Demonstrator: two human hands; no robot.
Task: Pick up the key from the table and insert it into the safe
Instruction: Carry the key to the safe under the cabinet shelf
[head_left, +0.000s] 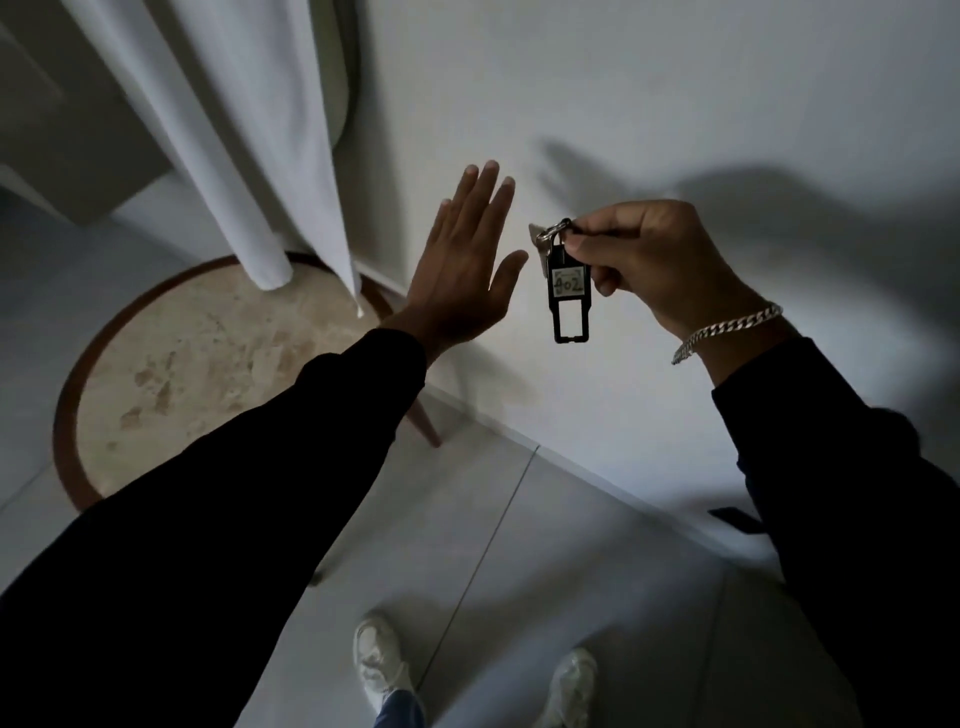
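Note:
My right hand (644, 260) pinches a metal key (543, 241) by its ring, raised in front of a white wall. A black tag (567, 296) with a label reading 402 dangles below the ring. My left hand (462, 270) is held up flat, fingers apart and empty, a short way left of the key. A silver chain bracelet (727, 330) circles my right wrist. No safe is visible in the head view.
A round stone-topped side table (197, 374) with a brown rim stands low on the left. White curtains (234, 130) hang over its far edge. The white wall (675, 93) fills the right, meeting a pale tiled floor (519, 571). My white shoes (382, 660) show below.

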